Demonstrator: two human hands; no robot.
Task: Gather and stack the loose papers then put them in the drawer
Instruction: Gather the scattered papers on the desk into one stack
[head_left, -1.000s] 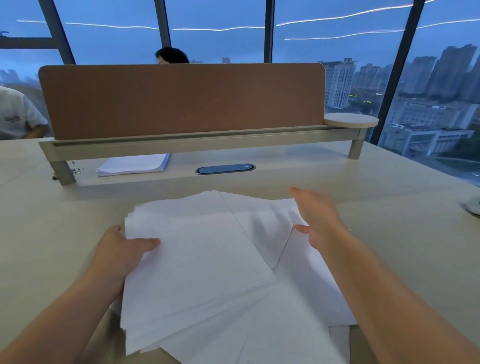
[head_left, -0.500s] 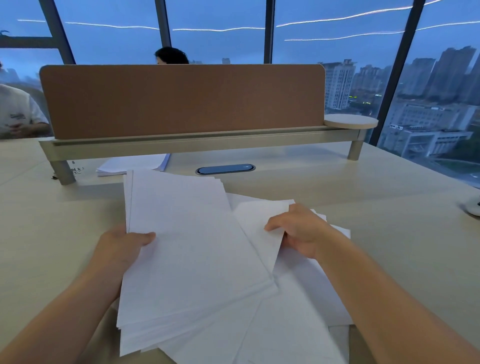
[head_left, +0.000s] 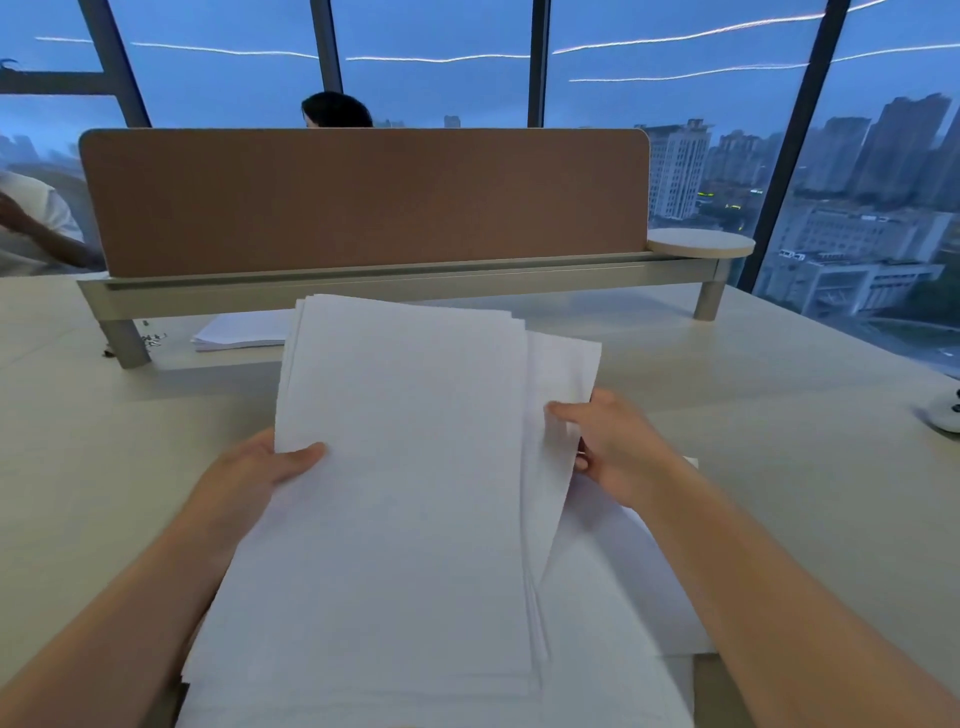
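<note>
Fingers: the left hand grips the left edge of the raised paper stack, thumb lying across the top sheet and the other fingers hidden beneath. The right hand pinches the offset sheets at the stack's right edge, fingertips curled over them.

Position: the stack is tilted up off the desk, its near end over more loose sheets lying flat below. No drawer is in view.

Risks, left to right:
- The left grip covers one edge only; a thick stack may fan open and shed lower sheets.
- The right-hand sheets are not squared with the stack; merging them at an angle may crease corners.
- Sheets left on the desk may be overlooked.

Surroundings: pale desk surface. At far left, a second paper pile under a shelf rail; above the rail, a brown divider panel. Windows show a dusk city.
</note>
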